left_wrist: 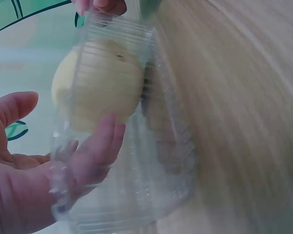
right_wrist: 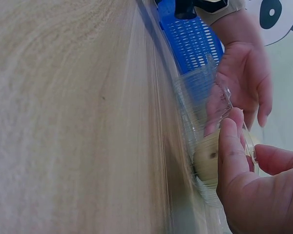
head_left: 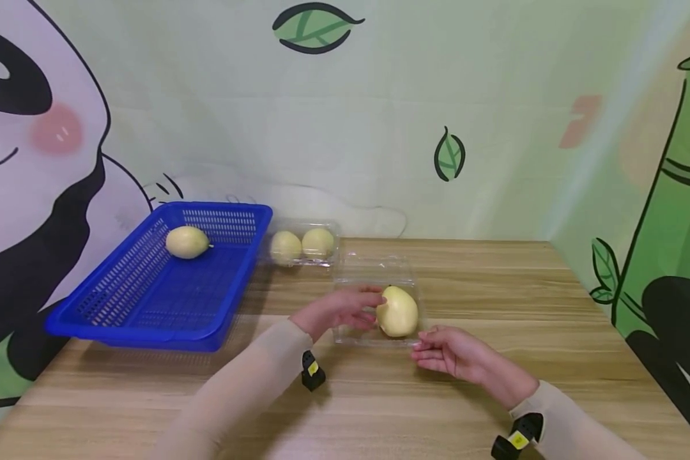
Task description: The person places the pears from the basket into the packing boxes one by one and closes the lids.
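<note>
A pale yellow pear (head_left: 398,312) sits in the right half of a clear plastic clamshell box (head_left: 351,337), whose lid (head_left: 374,268) is raised at the back. My left hand (head_left: 345,308) reaches into the box on the pear's left, fingers extended and loosely spread. In the left wrist view its fingertips (left_wrist: 107,131) are close to the pear (left_wrist: 100,85), the thumb standing apart; contact is hard to tell. With thumb and fingers, my right hand (head_left: 451,352) pinches the box's front right rim, as the right wrist view shows the hand (right_wrist: 259,190) at the edge.
On the left stands a blue plastic basket (head_left: 207,337) with one pear (head_left: 187,242) inside. Behind, between basket and clamshell, another clear box (head_left: 332,255) holds two pears (head_left: 318,243). A printed cloth backdrop (head_left: 374,115) hangs along the wooden table's (head_left: 494,281) far edge.
</note>
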Motion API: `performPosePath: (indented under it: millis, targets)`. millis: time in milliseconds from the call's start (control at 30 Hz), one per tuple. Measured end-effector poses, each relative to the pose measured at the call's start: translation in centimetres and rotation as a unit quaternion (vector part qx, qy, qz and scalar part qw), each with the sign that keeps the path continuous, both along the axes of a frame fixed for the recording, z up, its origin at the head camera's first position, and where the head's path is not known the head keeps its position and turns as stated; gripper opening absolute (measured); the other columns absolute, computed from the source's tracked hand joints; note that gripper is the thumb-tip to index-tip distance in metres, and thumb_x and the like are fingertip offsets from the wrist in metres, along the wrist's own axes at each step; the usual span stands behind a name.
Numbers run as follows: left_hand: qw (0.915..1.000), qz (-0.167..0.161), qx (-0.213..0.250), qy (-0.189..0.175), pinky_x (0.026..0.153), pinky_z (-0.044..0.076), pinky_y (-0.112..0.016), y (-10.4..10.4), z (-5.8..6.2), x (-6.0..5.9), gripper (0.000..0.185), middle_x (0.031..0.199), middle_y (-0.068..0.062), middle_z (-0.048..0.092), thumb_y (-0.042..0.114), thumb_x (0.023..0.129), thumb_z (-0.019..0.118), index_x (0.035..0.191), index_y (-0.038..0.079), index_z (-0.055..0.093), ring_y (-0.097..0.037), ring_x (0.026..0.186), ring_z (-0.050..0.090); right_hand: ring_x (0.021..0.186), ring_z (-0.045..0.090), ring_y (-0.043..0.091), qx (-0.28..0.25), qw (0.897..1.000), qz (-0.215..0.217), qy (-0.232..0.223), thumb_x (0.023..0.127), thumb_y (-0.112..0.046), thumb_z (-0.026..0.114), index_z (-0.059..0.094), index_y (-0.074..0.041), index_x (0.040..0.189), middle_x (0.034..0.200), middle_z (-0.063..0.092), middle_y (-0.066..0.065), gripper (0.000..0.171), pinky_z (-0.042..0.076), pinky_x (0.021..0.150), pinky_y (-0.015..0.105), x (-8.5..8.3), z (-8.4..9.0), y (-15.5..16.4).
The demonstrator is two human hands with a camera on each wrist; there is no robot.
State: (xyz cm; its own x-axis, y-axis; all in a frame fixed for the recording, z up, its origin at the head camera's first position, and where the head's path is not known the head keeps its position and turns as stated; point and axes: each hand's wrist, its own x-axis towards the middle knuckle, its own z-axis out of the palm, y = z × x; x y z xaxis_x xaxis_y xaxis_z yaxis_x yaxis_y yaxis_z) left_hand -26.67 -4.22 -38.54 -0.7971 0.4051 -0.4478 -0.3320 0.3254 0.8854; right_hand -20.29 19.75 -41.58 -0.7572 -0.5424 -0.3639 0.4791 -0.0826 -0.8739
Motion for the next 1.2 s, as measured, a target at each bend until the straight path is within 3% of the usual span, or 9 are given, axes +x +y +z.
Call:
performPosePath:
  millis: [67,233,533,800,1000,1133,1200]
  targets:
    - [0.9998,-0.011,-0.008,0.017,0.109,0.053,-0.048,-0.3,0.3,0.0,0.057,0.155,-0.028,0.045,0.020,0.105,0.052,0.155,0.000,0.035,-0.040,0.128,0.060,0.087,0.074,0.008,0.001,1.000,0.000,0.000,0.108,-0.008,0.042,0.053,-0.008,0.102,0.090,0.071,-0.002,0.013,0.061,0.085,0.021,0.0,0.0,0.0]
    - [0.9977,-0.029,-0.032,0.052,0.109,0.053,-0.049,-0.9,1.1,-0.2,0.053,0.149,-0.028,0.052,0.021,0.105,0.051,0.151,-0.001,0.040,-0.040,0.128,0.060,0.086,0.074,0.008,0.002,1.000,0.001,0.003,0.107,-0.007,0.041,0.055,-0.009,0.101,0.089,0.072,-0.002,0.015,0.061,0.085,0.021,0.0,0.0,-0.1]
    - [0.9965,-0.034,-0.046,0.062,0.112,0.050,-0.051,-1.6,1.9,-0.1,0.054,0.148,-0.029,0.052,0.020,0.105,0.051,0.153,-0.001,0.039,-0.038,0.124,0.061,0.085,0.074,0.007,-0.006,1.000,0.001,0.003,0.107,-0.007,0.040,0.056,-0.010,0.099,0.088,0.072,-0.003,0.018,0.061,0.084,0.020,0.0,-0.1,0.0]
    - [0.9911,-0.049,-0.078,0.097,0.103,0.057,-0.045,-2.8,2.8,0.1,0.050,0.141,-0.028,0.058,0.020,0.105,0.051,0.149,-0.002,0.043,-0.034,0.118,0.065,0.085,0.074,0.007,-0.005,1.000,0.001,0.006,0.108,-0.007,0.041,0.056,-0.010,0.099,0.089,0.072,-0.003,0.017,0.061,0.085,0.021,0.0,-0.3,0.0]
    - [0.9862,-0.071,-0.098,0.113,0.093,0.060,-0.038,-3.5,3.9,0.2,0.048,0.129,-0.023,0.064,0.018,0.104,0.051,0.147,-0.003,0.046,-0.028,0.109,0.067,0.086,0.074,0.007,-0.005,1.000,0.003,0.007,0.108,-0.007,0.040,0.055,-0.009,0.100,0.089,0.072,-0.003,0.017,0.061,0.086,0.021,-0.1,-0.3,0.1]
    - [0.9804,-0.091,-0.115,0.132,0.100,0.058,-0.043,-4.2,5.0,0.2,0.047,0.135,-0.028,0.062,0.017,0.106,0.048,0.147,-0.005,0.047,-0.035,0.117,0.068,0.085,0.074,0.007,0.001,1.000,0.000,0.004,0.108,-0.007,0.039,0.054,-0.009,0.099,0.089,0.072,-0.003,0.018,0.061,0.085,0.020,0.0,-0.2,0.1]
    - [0.9762,-0.094,-0.126,0.149,0.095,0.060,-0.040,-4.7,5.8,0.3,0.044,0.135,-0.028,0.063,0.017,0.106,0.048,0.145,-0.004,0.050,-0.031,0.111,0.070,0.085,0.074,0.007,0.003,1.000,-0.001,0.003,0.108,-0.007,0.039,0.054,-0.009,0.099,0.089,0.072,-0.003,0.017,0.061,0.084,0.020,0.0,-0.2,0.1]
